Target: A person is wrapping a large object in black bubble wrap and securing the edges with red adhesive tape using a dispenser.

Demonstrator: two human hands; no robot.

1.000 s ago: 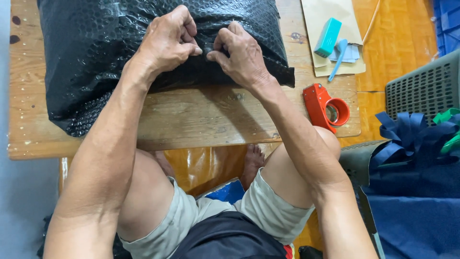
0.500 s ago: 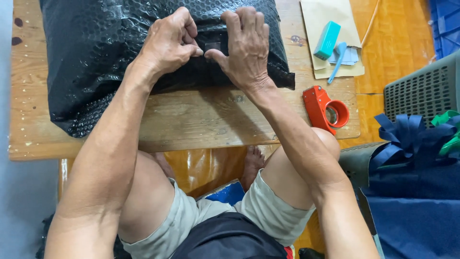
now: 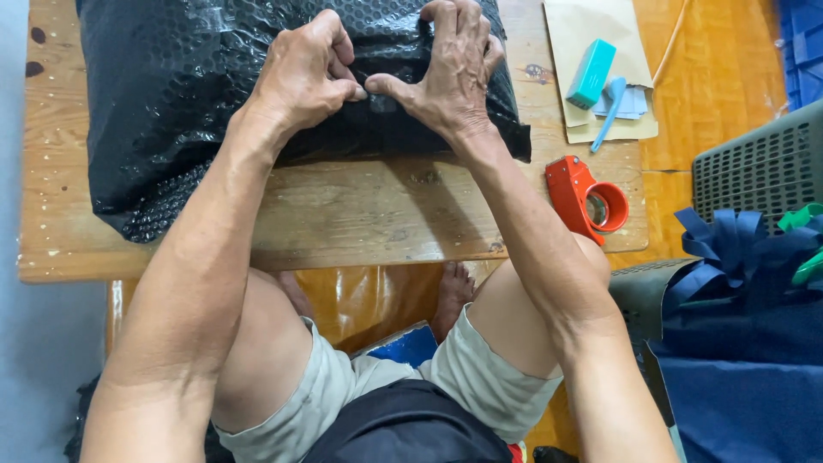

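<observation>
On the wooden table (image 3: pixel 343 214), the black bubble-wrap parcel (image 3: pixel 163 94) runs off the top edge, the left hand (image 3: pixel 304 73) curled and pinching its wrap, the right hand (image 3: pixel 450 73) spread flat on it, with bare tabletop nearest, a red tape dispenser (image 3: pixel 585 197) by the right edge.

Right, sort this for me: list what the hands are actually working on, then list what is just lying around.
In hand:
- black bubble-wrap parcel, pinched by the left hand and pressed by the right hand

Lying about:
- red tape dispenser
- teal block
- light blue cutter
- brown envelope
- grey basket
- navy straps
</observation>
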